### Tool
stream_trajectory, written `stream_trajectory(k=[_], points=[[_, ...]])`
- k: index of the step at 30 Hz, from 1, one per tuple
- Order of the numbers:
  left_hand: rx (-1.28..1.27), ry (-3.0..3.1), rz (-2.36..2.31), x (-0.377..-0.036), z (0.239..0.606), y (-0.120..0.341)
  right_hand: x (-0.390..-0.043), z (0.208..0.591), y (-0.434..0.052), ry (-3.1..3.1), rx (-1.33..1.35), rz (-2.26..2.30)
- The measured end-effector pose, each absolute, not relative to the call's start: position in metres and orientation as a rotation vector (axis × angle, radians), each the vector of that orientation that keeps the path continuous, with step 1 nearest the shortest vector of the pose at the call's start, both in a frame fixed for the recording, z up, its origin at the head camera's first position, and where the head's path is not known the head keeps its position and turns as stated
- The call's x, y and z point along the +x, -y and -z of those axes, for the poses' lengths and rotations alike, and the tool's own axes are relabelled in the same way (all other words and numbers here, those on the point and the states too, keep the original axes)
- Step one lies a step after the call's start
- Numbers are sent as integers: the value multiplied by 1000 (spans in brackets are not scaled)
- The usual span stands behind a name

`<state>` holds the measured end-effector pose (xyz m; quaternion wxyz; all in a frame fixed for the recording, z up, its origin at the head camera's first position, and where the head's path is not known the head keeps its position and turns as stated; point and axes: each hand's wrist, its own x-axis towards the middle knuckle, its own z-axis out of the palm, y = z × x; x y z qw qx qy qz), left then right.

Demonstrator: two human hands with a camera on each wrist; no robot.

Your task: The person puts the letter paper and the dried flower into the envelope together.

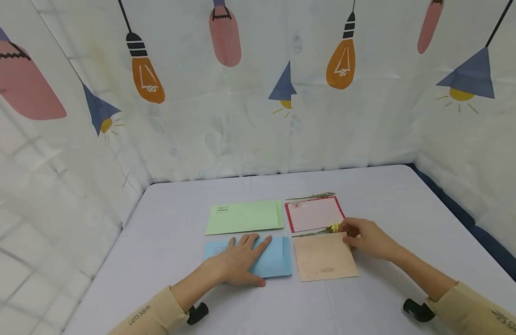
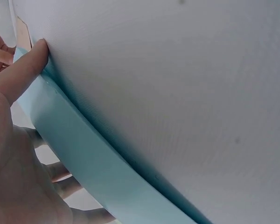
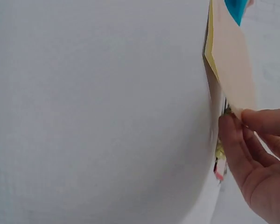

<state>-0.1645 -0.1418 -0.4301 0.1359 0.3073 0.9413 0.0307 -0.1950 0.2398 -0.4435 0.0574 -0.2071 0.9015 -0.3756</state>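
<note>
On the near left lies a blue envelope point(image 1: 278, 258), with my left hand point(image 1: 239, 263) resting across it, fingers spread and thumb at its near edge. To its right is a beige card point(image 1: 325, 258), whose far right corner my right hand point(image 1: 367, 238) pinches between thumb and fingers. The right wrist view shows that card point(image 3: 233, 60) tilted, with a yellowish layer along its edge. Just beyond it lies a thin stem with a yellow flower point(image 1: 334, 228), close to the right fingers. Behind the flower is a pale pink card with a red border point(image 1: 314, 214).
A green envelope point(image 1: 244, 217) lies behind the blue one. A dried sprig point(image 1: 322, 196) runs along the far edge of the red-bordered card. White cloth point(image 1: 170, 242) covers the table, and patterned curtains point(image 1: 249, 135) hang behind it and at both sides.
</note>
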Motion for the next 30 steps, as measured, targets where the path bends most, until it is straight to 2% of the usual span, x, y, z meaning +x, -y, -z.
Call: stream_trajectory(k=[11,30], points=[[881,-2719,-90,-165,431,142,-204,445,-248,-2342,-395,1562],[879,-2723,-75,-164,431,141,-205,453,-233,-2268,-366,1601]])
